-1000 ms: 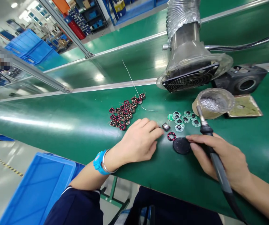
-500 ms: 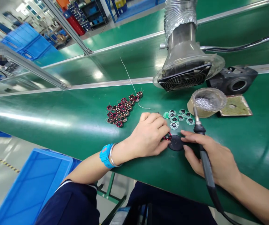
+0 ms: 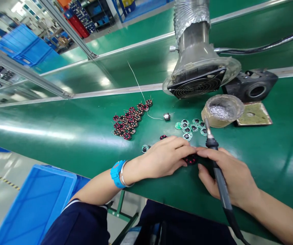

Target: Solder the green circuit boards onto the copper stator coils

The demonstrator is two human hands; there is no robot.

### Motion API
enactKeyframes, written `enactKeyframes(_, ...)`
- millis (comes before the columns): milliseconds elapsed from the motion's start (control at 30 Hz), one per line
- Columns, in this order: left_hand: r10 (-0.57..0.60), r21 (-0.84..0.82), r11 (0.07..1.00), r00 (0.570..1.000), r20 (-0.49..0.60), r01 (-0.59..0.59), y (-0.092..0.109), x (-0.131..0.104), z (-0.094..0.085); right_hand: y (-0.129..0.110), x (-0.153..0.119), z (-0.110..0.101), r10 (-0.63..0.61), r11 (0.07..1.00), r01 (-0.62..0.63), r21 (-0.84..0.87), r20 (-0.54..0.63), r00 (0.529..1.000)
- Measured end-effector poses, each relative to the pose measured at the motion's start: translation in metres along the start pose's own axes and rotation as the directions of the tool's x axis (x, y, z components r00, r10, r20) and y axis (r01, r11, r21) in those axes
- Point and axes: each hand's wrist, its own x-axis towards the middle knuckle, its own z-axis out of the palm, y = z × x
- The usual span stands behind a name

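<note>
My left hand (image 3: pixel 164 156) has its fingers closed on the edge of a small wound coil with red and black segments (image 3: pixel 191 159), down at the black round base on the bench. The base is mostly covered by the coil. My right hand (image 3: pixel 234 173) grips a soldering iron (image 3: pixel 222 187), its tip pointing up and away; thumb and index finger reach to the coil's right side. Beyond the hands lie several small round green circuit boards (image 3: pixel 186 129). Another coil (image 3: pixel 163 137) and a single round board (image 3: pixel 145 148) lie just behind my left hand.
Several wound coils (image 3: pixel 128 120) are grouped left of centre, with a thin solder wire (image 3: pixel 137 81) over them. A silvery cylindrical part (image 3: pixel 167 116) stands nearby. A fume extractor (image 3: pixel 197 61) hangs above a solder-scrap pot (image 3: pixel 221 119), sponge tray (image 3: pixel 255 115) and black iron stand (image 3: pixel 253 86).
My left hand has brought the coil rightward onto the black base. The silvery part, a coil and a board have come into sight behind that hand. The right hand still holds the iron.
</note>
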Motion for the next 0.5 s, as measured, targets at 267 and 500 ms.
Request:
enactKeyframes(267, 0.221, 0.088, 0.971, 0.975, 0.005, -0.221, -0.022, -0.012, -0.011, -0.001, 0.001, 0.005, 0.047, 0.998, -0.050, 0.049, 0.058, 0.997)
enactKeyframes(500, -0.030, 0.159, 0.987, 0.997, 0.078, 0.017, -0.022, -0.023, -0.030, 0.004, 0.002, 0.011, 0.048, 0.991, -0.061, 0.115, 0.118, 0.992)
